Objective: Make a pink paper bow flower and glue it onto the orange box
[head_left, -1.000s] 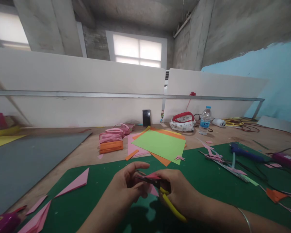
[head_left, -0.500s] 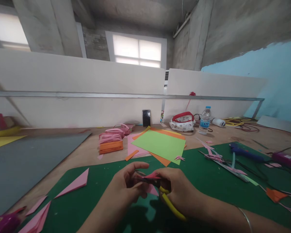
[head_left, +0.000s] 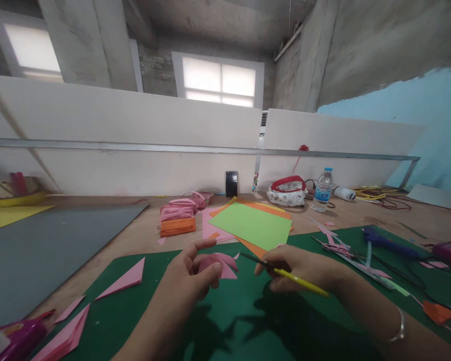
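Note:
My left hand (head_left: 193,273) pinches a piece of pink paper (head_left: 225,265) with curved, petal-like cut edges, held above the green cutting mat (head_left: 165,306). To its right, my right hand (head_left: 291,265) is closed on yellow-handled scissors (head_left: 298,282), whose dark blades point left toward the paper without touching it. A tiny pink scrap (head_left: 236,255) shows near the blade tips. Folded pink paper triangles (head_left: 125,281) lie on the mat at the left. Beyond the hands is a light green sheet (head_left: 253,223) over orange and pink sheets.
A blue glue gun (head_left: 389,243) and its cord lie at the right, near pink strips (head_left: 336,247). Behind stand a water bottle (head_left: 323,190), a white-and-red pouch (head_left: 286,193) and a phone (head_left: 231,184). A grey board (head_left: 60,250) covers the left side; a purple tool (head_left: 24,333) lies front left.
The scissors have come away from the pink paper and moved right with my right hand. A small scrap is separated from the paper, and more of its curved edge shows.

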`<state>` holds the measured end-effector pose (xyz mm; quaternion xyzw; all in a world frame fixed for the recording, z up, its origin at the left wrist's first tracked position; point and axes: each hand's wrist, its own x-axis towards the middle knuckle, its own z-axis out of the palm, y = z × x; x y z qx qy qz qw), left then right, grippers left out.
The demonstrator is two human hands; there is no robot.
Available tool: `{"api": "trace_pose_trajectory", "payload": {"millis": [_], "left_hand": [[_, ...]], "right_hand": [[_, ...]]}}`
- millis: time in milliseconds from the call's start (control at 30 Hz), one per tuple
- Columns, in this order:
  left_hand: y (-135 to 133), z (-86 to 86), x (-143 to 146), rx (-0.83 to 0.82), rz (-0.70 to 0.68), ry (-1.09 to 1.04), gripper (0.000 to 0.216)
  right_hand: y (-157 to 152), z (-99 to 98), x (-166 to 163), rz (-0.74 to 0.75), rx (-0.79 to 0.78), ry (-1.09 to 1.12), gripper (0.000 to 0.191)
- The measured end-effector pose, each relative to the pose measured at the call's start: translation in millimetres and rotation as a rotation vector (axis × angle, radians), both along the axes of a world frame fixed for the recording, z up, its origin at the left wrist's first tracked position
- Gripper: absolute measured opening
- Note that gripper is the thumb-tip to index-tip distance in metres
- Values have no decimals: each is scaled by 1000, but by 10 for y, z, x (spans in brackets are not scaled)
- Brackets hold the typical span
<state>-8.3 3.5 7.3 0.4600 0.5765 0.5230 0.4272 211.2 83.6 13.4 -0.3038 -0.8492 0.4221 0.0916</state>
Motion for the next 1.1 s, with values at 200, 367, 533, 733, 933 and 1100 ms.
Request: {"api": "trace_pose_trajectory", "payload": {"millis": [200, 367, 533, 733, 933, 1100], "left_hand": [[-70, -74, 177, 113, -140, 269, 60], [-118, -153, 297, 106, -271, 269, 68], [-75, -185, 264, 111, -185, 295, 65], [42, -221, 85, -279, -272, -228, 34], [-44, -176, 199, -450, -492, -758, 37], [17, -295, 170, -226, -503, -630, 28]], "right_hand": [[-174, -24, -193, -283, -80, 352, 28], [-407, -193, -444, -203, 2, 455, 21], [-427, -174, -432, -266, 133, 526, 20], [-310, -120, -277, -355, 283, 719, 26], [-318, -182, -300, -157, 364, 763, 31], [-359, -192, -322, -125, 330, 765, 36]]}}
